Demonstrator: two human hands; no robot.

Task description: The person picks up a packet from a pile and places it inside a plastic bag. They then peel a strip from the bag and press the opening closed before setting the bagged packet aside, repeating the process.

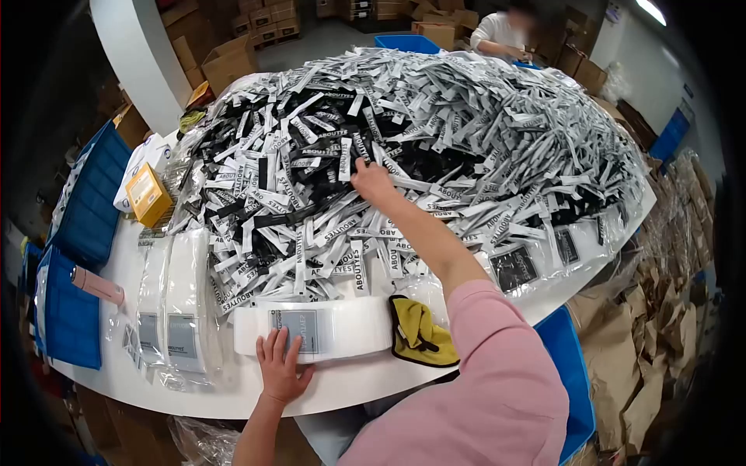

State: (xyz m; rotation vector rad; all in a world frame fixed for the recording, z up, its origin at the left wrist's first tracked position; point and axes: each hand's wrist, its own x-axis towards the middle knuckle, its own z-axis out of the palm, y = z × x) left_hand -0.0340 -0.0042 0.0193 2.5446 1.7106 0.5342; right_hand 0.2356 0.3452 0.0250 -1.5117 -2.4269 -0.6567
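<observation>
My left hand (pixel 281 371) lies flat with fingers spread on a stack of clear plastic bags (pixel 361 325), over the grey printed label. My right arm stretches over a large heap of black and white printed slim packets (pixel 466 147). In that heap, my right hand (pixel 373 182) has its fingers drawn together at the edge of a white printed packet (pixel 345 160). The fingertips are partly hidden among the packets. Right of the bag stack is a crumpled yellow-green cloth (pixel 422 332) with dark edging.
More bag stacks (pixel 185 311) lie at the left on the white table (pixel 326 396). Near them are a pink bottle (pixel 97 286) and a yellow box (pixel 148 196). Blue bins (pixel 71 311) stand at the left edge. Another person (pixel 503 35) works at the far side.
</observation>
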